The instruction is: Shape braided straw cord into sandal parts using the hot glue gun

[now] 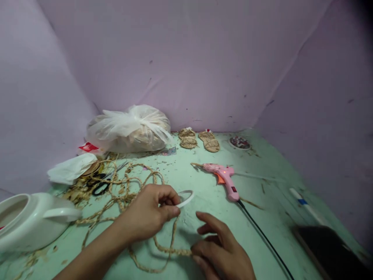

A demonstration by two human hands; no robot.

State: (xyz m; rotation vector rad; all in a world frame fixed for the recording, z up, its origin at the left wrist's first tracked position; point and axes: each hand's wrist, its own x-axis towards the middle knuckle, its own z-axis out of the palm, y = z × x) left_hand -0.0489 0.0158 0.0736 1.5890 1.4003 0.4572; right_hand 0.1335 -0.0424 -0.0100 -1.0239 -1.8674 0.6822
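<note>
A thin white ring (pixel 188 199) is pinched between the thumb and fingers of my left hand (pixel 153 212), above the middle of the table. My left fingers cover its near side. From the right, my right hand (pixel 220 249) comes in low, index finger raised and the others curled around a braided straw cord (pixel 179 252). How firmly they grip it is partly hidden. Loops of the cord spread left under my left wrist. One strand rises close to my left thumb; I cannot tell whether it touches. A pink glue gun (pixel 223 173) with a glowing orange light lies beyond my right hand.
Black-handled scissors (pixel 101 186) rest among straw scraps at left, near a white pot (pixel 37 223). Behind stand a tied plastic bag (pixel 131 130), two small woven soles (pixel 209 141) and a round dish (pixel 239 142). A dark flat object (pixel 329 251) and the glue gun's black cable (pixel 262 237) occupy the right.
</note>
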